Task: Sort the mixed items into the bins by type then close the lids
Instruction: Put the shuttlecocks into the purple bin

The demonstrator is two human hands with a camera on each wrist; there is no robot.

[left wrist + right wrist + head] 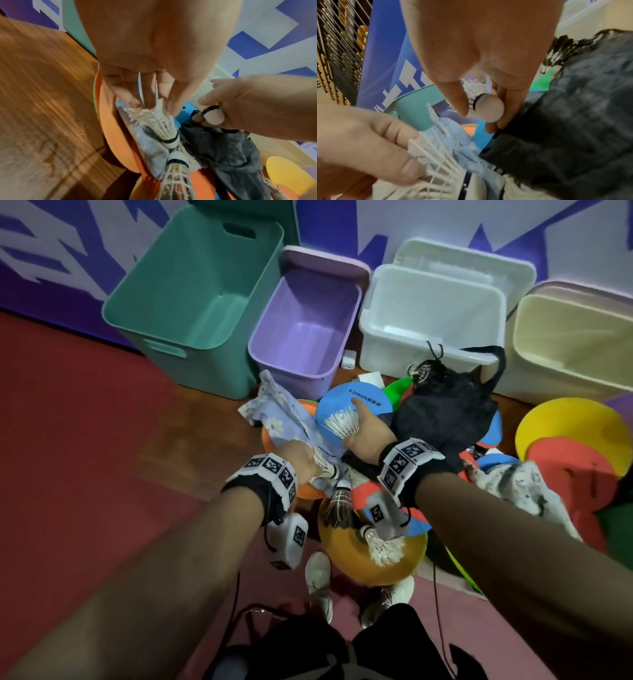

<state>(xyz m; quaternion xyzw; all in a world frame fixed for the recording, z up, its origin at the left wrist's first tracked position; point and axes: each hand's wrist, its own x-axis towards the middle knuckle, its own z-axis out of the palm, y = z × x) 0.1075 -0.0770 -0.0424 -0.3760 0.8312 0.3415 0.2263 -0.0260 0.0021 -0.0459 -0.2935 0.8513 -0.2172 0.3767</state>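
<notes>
Head view shows each hand gathering one type: left hand (298,462) pinches a shuttlecock (325,466) by its feathers, right hand (368,433) grips another shuttlecock (340,422) above the floor pile, near the open, empty purple bin (305,337).

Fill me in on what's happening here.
A person is sorting a floor pile. The left hand grips a white shuttlecock, and the right hand holds another shuttlecock. The green bin, purple bin and white bin stand open and look empty.
</notes>
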